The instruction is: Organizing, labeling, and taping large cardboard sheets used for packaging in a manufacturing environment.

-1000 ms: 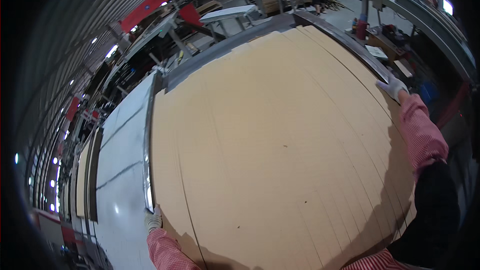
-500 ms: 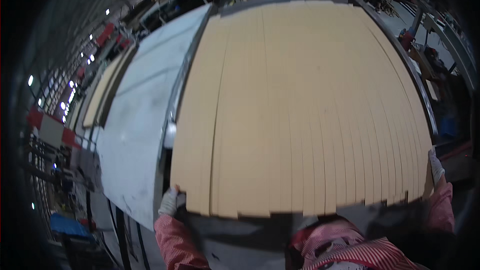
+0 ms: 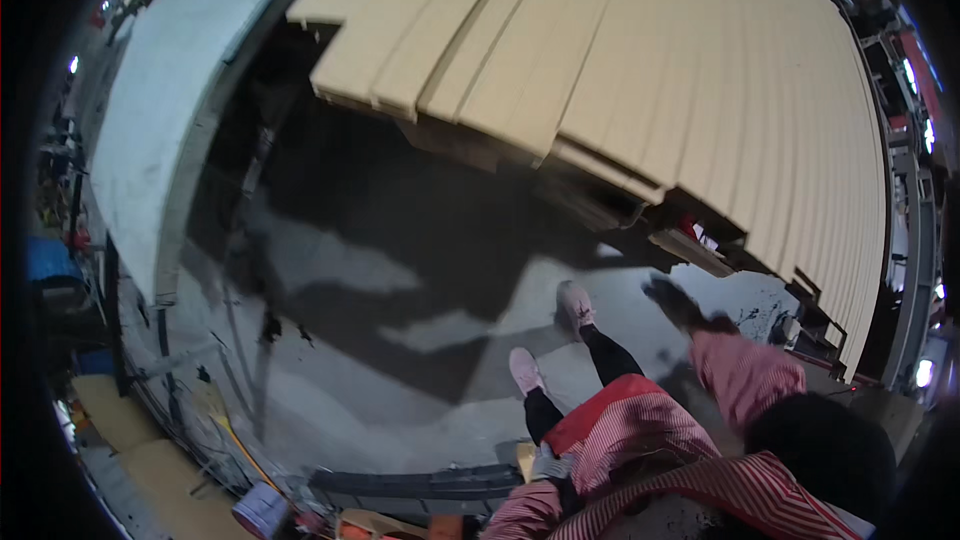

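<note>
My left hand [image 3: 550, 462], in a grey glove, hangs low beside my thigh, away from the boards. A small tan piece [image 3: 525, 458] shows right next to it; whether the hand touches it I cannot make out, and its fingers are not clear. My right hand [image 3: 716, 323] is a dark blur at the end of its pink striped sleeve [image 3: 745, 375], below the near edge of the boards, its fingers unreadable. The long tan boards [image 3: 740, 60] lie side by side as a wide layer, their near ends uneven, with gaps between some at the left.
A pale sheet-topped table [image 3: 170, 70] stands to the left. Grey floor [image 3: 370, 420] spreads below the boards, with my pink shoes [image 3: 525, 370] on it. A broom [image 3: 215, 405] and a bucket [image 3: 260, 510] are at the lower left. Metal framing [image 3: 905, 220] runs along the right.
Both hands have left the near corners of the board layer; the left now hangs by my thigh. My view has tilted down, bringing the floor and my feet into sight.
</note>
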`<state>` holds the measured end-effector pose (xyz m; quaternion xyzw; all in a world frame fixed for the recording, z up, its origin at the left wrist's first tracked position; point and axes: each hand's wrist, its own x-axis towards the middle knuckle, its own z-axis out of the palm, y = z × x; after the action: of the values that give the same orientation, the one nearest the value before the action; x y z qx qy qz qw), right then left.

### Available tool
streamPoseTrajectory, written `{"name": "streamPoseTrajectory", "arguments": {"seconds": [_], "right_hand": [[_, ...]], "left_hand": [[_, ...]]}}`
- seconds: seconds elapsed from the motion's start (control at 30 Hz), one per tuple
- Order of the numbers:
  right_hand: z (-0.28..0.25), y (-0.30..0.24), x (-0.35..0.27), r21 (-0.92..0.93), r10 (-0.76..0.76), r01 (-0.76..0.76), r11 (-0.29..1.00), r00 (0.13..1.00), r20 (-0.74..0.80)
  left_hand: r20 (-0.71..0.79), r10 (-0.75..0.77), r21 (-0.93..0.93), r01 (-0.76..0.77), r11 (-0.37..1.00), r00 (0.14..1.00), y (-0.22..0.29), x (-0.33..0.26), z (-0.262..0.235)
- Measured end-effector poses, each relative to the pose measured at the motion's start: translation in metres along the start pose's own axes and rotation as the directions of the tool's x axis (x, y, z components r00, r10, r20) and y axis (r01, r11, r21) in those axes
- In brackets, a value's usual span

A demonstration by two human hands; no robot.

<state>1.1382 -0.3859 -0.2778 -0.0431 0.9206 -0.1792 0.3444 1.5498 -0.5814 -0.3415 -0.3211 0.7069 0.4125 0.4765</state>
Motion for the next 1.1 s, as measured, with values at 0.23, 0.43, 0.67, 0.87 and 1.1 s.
{"name": "streamPoseTrajectory", "arguments": {"seconds": [0.23, 0.43, 0.67, 0.87, 1.1], "right_hand": [[-0.056, -0.117, 0.232, -0.294, -0.159, 0.036, 0.955, 0.9, -0.407], [-0.108, -0.033, 0.317, -0.499, -0.286, 0.081, 0.863, 0.893, -0.349], [-0.081, -0.129, 0.205, -0.419, -0.342, 0.254, 0.872, 0.928, -0.15], [-0.023, -0.169, 0.117, -0.104, -0.551, 0.699, 0.707, 0.637, 0.538], [0.024, -0.262, -0.044, 0.323, -0.708, 0.765, 0.557, 0.233, 0.667]], "left_hand": [[-0.375, -0.095, -0.221, 0.011, 0.975, 0.922, 0.067, -0.047, 0.005], [-0.42, -0.14, -0.292, 0.012, 0.956, 0.897, 0.086, -0.025, 0.022], [-0.517, -0.108, -0.285, -0.052, 0.957, 0.849, 0.078, -0.02, 0.031], [-0.362, 0.012, -0.667, -0.268, 0.695, 0.932, 0.137, -0.012, -0.08], [-0.711, -0.036, -0.599, -0.631, -0.493, 0.703, 0.167, -0.095, -0.178]]}}
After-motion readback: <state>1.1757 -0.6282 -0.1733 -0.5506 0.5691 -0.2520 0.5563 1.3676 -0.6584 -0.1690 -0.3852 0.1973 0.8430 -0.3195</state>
